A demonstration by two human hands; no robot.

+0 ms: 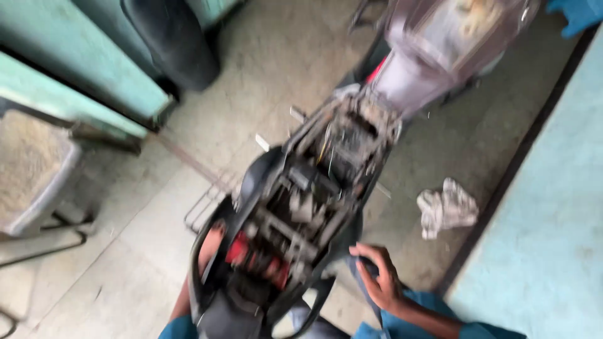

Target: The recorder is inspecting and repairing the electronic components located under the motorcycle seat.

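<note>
A scooter (314,188) with its seat and covers off stands below me, its dusty frame, wiring and red parts exposed; the whole view is blurred. My right hand (379,276) lies on the scooter's rear right side, fingers curled over the edge of the dark body panel (352,235). My left hand (211,245) is at the rear left, partly hidden behind the black rear rail (202,251), and its grip cannot be made out. Both sleeves are blue.
A crumpled white rag (447,208) lies on the concrete floor to the right, near a teal wall (553,207). On the left are a wire rack (207,204) on the floor, a stool with a pale seat (31,169), a teal panel (75,69) and a black rounded part (173,41).
</note>
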